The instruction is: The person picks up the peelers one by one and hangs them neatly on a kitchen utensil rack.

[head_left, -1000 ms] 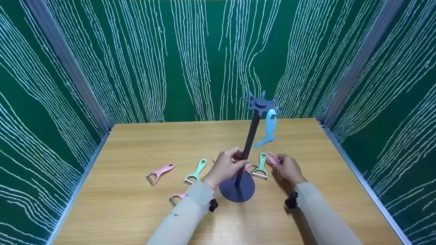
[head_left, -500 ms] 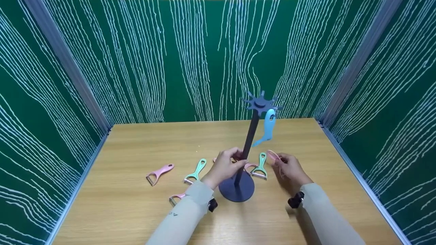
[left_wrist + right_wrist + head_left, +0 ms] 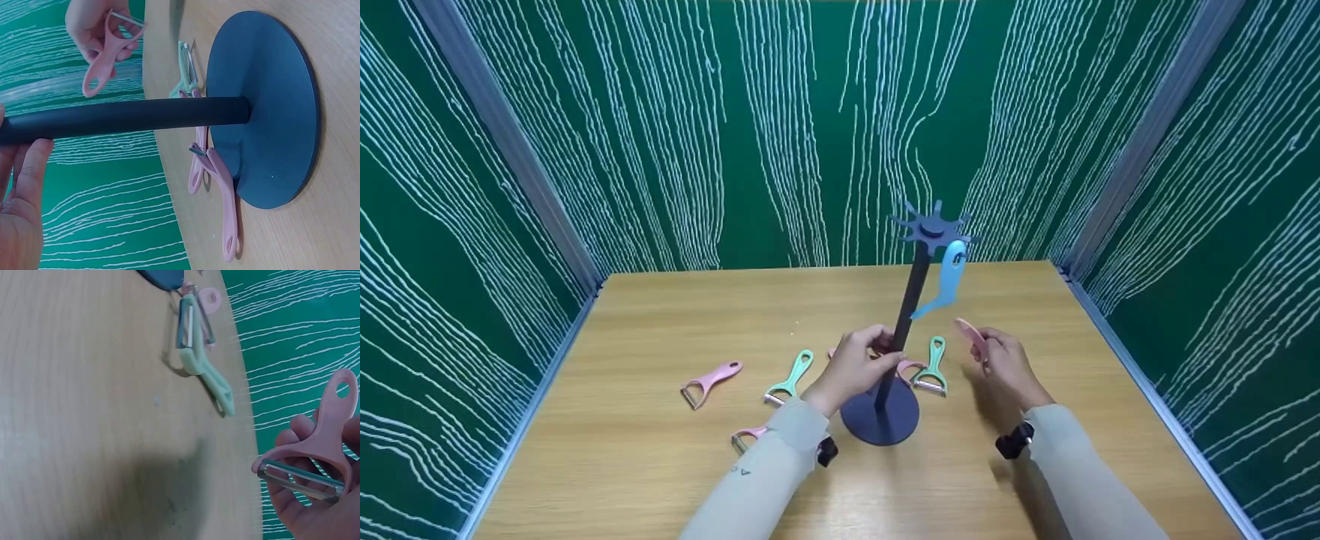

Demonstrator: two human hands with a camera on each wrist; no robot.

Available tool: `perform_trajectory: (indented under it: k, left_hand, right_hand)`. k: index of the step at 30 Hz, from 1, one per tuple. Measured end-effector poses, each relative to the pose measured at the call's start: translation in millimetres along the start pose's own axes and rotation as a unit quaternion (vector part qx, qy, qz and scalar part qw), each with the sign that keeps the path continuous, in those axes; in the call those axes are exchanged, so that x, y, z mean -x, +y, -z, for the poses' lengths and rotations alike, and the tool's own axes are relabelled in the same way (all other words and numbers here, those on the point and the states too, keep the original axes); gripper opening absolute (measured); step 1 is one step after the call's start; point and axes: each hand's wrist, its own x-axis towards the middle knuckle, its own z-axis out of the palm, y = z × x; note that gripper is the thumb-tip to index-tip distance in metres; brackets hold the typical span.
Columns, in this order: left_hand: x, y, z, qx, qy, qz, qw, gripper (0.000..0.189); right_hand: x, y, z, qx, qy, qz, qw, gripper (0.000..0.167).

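My left hand [image 3: 851, 371] grips the dark post [image 3: 913, 285] of a stand, with the thumb and fingers round it. The stand has a round base [image 3: 881, 420] and a star-shaped top [image 3: 933, 226] of hooks. From one hook hangs a blue peeler [image 3: 952, 274] by the hole in its handle. To the right of the post, my right hand [image 3: 1009, 367] pinches a pink peeler [image 3: 332, 416] above the table. Its holed handle end points up, and the metal blade [image 3: 298, 481] lies toward my palm in the right wrist view.
A green peeler [image 3: 934, 367] and a pink one [image 3: 911, 368] lie close behind the base. On the left of the wooden table [image 3: 607, 450] are a pink peeler [image 3: 714, 380], a green peeler [image 3: 795, 377] and another pink peeler [image 3: 746, 436], partly covered by the left forearm.
The right hand has raised the pink peeler off the table and turned it, moving slightly right. My left hand stays on the post. The hanging blue peeler has swung slightly left.
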Motion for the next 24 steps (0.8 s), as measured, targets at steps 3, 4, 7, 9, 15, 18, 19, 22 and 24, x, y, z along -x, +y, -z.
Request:
perform_trajectory:
  k: [3, 4, 7, 9, 15, 18, 19, 22, 24]
  left_hand:
    - [0.2, 0.9, 0.7, 0.000, -0.003, 0.005, 1.0000, 0.013]
    - [0.2, 1.2, 0.9, 0.000, -0.003, 0.005, 1.0000, 0.014]
    - [0.1, 1.1, 1.0, 0.001, -0.004, 0.006, 1.0000, 0.013]
    - [-0.2, 0.8, 1.0, 0.001, -0.003, 0.003, 1.0000, 0.013]
    - [0.1, 0.0, 0.8, 0.005, -0.004, 0.002, 1.0000, 0.013]
    - [0.5, 0.4, 0.8, 0.006, -0.006, 0.005, 1.0000, 0.013]
    - [0.5, 0.3, 0.7, 0.006, -0.006, 0.005, 1.0000, 0.013]
    - [0.4, 0.7, 0.6, 0.005, -0.007, 0.002, 1.0000, 0.012]
    - [-0.3, 0.2, 0.4, 0.003, -0.007, -0.006, 1.0000, 0.012]
  right_hand:
    - [-1.4, -3.9, 2.2, 0.016, 0.007, 0.008, 0.9998, 0.045]
    - [-1.2, -5.1, 2.8, 0.021, 0.010, 0.005, 0.9997, 0.045]
    - [-0.3, -8.9, 4.1, 0.038, 0.019, 0.006, 0.9991, 0.045]
    - [0.1, -10.8, 3.8, 0.048, 0.029, 0.013, 0.9983, 0.043]
    - [1.5, -15.9, 3.7, 0.077, 0.053, 0.060, 0.9938, 0.038]
    - [4.5, -19.9, 5.2, 0.096, 0.050, 0.074, 0.9914, 0.039]
    - [5.6, -21.4, 5.9, 0.100, 0.047, 0.075, 0.9911, 0.040]
    - [8.8, -27.0, 6.8, 0.097, 0.039, 0.078, 0.9914, 0.041]
    - [10.0, -30.8, 6.6, 0.082, 0.039, 0.086, 0.9921, 0.041]
